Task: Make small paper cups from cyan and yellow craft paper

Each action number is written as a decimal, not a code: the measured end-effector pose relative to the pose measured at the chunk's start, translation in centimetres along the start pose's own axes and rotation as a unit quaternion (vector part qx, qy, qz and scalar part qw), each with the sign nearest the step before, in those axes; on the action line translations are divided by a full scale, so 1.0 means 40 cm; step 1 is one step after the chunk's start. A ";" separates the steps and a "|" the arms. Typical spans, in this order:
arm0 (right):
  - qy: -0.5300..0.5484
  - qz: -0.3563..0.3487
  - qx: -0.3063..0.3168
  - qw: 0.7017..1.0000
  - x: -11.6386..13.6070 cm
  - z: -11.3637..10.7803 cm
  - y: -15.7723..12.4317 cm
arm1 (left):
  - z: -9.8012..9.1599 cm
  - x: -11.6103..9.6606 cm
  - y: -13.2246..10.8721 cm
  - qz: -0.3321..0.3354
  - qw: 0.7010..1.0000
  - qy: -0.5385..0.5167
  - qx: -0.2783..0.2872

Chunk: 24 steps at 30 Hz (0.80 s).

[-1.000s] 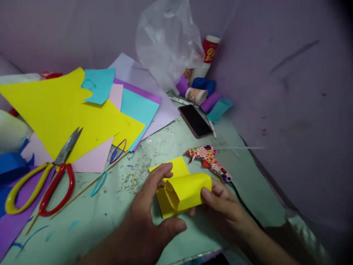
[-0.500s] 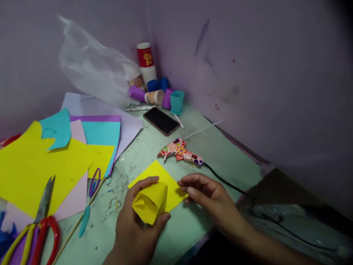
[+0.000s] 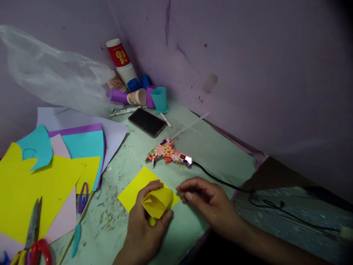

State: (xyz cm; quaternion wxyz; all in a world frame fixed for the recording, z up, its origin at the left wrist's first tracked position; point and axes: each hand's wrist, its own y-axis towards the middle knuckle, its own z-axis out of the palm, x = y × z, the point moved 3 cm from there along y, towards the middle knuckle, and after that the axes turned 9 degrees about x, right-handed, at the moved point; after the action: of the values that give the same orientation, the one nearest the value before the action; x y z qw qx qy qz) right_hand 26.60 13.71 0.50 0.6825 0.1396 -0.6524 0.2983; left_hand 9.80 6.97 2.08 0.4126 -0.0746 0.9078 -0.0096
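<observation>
Wrapped in the fingers of my left hand (image 3: pixel 146 224) is a folded yellow foam-paper cup (image 3: pixel 160 203), its open mouth tilted towards me. Beneath it on the table lies a flat yellow square (image 3: pixel 138 187), partly covered by the hand and cup. My right hand (image 3: pixel 206 202) hovers just right of the square's corner, loosely curled, thumb and fingertips a little apart and nothing visible between them. Beyond both hands a flower-patterned hot glue gun (image 3: pixel 167 151) rests on its side, nozzle pointing left.
Scissors (image 3: pixel 34 224), coloured sheets (image 3: pixel 82 143) and a thin stick (image 3: pixel 67 250) lie left. A phone (image 3: pixel 147 122), paper cups (image 3: pixel 121 59) and a turquoise cup (image 3: pixel 160 99) stand farther back near the wall. The glue gun's black cord (image 3: pixel 217 178) runs off to the right.
The view has swung right and tilted. My left hand has shifted the cup rightward over the square and turned it, mouth more towards me. My right hand has drawn away from the square's corner.
</observation>
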 end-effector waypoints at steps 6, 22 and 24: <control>-0.037 0.008 0.010 0.999 0.004 0.006 0.007 | 0.020 0.011 -0.010 0.014 0.998 0.059 -0.009; -0.239 -0.238 0.315 0.887 0.137 0.055 0.088 | 0.025 0.002 -0.013 0.044 0.998 -0.042 0.033; -0.234 -0.238 0.331 0.882 0.140 0.065 0.107 | 0.024 -0.001 -0.014 0.054 0.998 -0.032 0.030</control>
State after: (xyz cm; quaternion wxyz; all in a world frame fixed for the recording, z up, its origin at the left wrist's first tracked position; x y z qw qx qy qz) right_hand 21.82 16.80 5.39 0.4743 0.5747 -0.6034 0.2839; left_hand 10.62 6.48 1.53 0.4436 -0.0130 0.8961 -0.0120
